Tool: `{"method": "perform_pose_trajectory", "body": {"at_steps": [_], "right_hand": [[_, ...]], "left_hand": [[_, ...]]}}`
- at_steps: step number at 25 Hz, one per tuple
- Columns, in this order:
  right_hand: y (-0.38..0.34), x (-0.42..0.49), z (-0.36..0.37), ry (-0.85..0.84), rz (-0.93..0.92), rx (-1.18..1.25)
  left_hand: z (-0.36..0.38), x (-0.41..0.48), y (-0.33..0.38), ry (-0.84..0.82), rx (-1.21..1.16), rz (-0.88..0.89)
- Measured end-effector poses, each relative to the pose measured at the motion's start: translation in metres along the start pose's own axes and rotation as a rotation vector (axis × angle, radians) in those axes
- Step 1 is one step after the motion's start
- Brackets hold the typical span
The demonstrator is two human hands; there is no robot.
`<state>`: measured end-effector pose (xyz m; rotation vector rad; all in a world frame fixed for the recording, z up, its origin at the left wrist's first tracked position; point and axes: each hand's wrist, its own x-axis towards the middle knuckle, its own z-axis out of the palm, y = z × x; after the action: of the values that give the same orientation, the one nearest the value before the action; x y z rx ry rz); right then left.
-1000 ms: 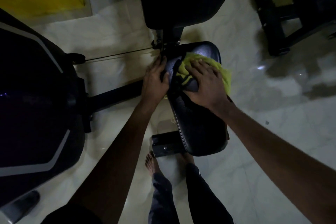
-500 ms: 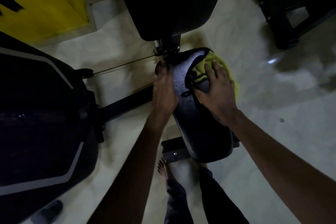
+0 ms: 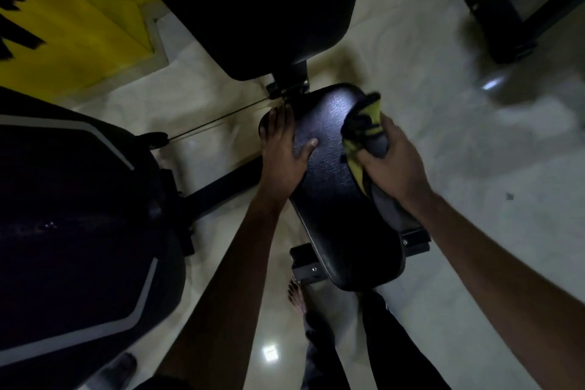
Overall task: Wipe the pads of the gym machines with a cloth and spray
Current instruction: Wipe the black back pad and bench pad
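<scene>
The right hand (image 3: 392, 161) has its grip clenched on the bunched cloth (image 3: 364, 127) at the right edge of the seat pad (image 3: 335, 199), and the left hand (image 3: 281, 152) rests flat and released on the left edge, so I think a stroke may slip off the side and wipe little.

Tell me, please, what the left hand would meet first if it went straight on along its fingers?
Likely the metal bracket between seat pad and back pad, ahead of the left hand; depth unclear.
</scene>
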<state>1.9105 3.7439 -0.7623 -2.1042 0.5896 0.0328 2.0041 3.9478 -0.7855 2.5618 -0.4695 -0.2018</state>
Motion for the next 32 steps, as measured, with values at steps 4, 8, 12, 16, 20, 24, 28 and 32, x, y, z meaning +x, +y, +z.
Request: {"method": "perform_pose_trajectory", "body": {"at_steps": [4,8,12,16,20,24,28,32], "right_hand": [[0.010,-0.040,0.000,0.013,0.072,-0.014],[-0.010,0.011,0.005,0.052,0.043,-0.022],[-0.021,0.036,0.006,0.032,0.016,-0.049],[-0.004,-0.027,0.001,0.028,0.058,-0.028],[0.029,-0.100,-0.006,-0.096,0.030,-0.060],[0.028,-0.094,0.002,-0.055,-0.019,-0.170],[0.006,-0.039,0.012,-0.035,-0.113,-0.333],[0.012,-0.044,0.010,-0.047,-0.220,-0.392]], "left_hand": [[0.003,0.001,-0.002,0.042,-0.023,-0.005],[0.007,0.002,-0.007,0.053,-0.015,0.001],[0.004,0.002,-0.003,0.047,0.026,-0.006],[0.003,0.000,0.000,0.037,0.027,-0.008],[0.003,0.001,0.000,0.041,0.018,-0.019],[0.006,0.001,-0.003,0.063,0.009,-0.005],[0.007,0.001,-0.008,0.091,-0.005,0.028],[0.004,-0.022,-0.020,0.175,-0.176,-0.007]]}}
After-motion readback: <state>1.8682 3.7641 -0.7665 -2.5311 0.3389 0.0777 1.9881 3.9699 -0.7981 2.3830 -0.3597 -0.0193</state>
